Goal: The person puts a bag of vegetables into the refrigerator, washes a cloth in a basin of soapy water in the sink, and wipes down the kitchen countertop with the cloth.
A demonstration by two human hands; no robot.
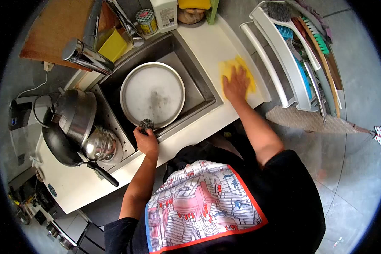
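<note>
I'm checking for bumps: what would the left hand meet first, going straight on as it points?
Beyond the steel wool scourer it holds, the left hand would probably meet the near rim of the round metal pan in the sink, though its height above that rim is unclear.

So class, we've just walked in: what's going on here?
A person's left hand holds a wire scourer at the near rim of a round metal pan in the sink. The right hand lies spread on a yellow cloth on the counter. A dark smudge marks the pan's middle.
</note>
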